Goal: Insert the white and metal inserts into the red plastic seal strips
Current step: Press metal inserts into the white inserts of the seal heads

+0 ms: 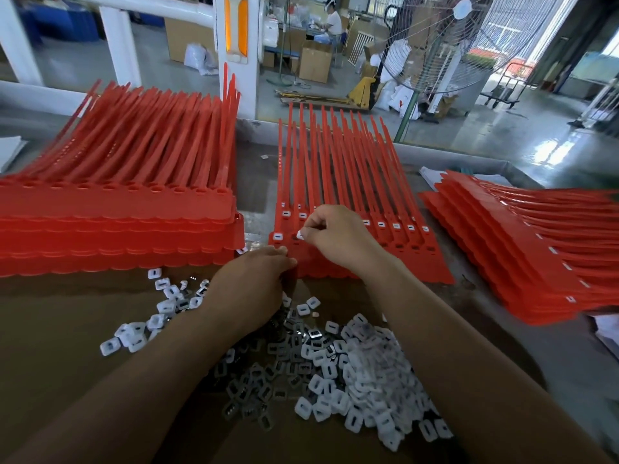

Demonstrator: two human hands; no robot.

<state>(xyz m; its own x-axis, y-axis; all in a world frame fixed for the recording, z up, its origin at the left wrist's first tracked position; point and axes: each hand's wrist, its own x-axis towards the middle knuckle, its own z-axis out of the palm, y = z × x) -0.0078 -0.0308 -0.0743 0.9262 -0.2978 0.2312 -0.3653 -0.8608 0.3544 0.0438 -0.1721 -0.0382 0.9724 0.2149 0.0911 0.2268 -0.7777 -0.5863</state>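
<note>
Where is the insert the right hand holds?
Head view, centre: the white insert is pinched by the right hand over the front row of the middle strip stack, just right of that row's filled socket.

I can read no text, number, brand or sign anywhere in my view. The red seal strips [415,256] in the middle of the frame and the white inserts [368,373] heaped at lower centre show me only plain faces. A red mark on a white sack [402,102] on the floor, upper right of centre, is too small and blurred for me to make out.
</note>
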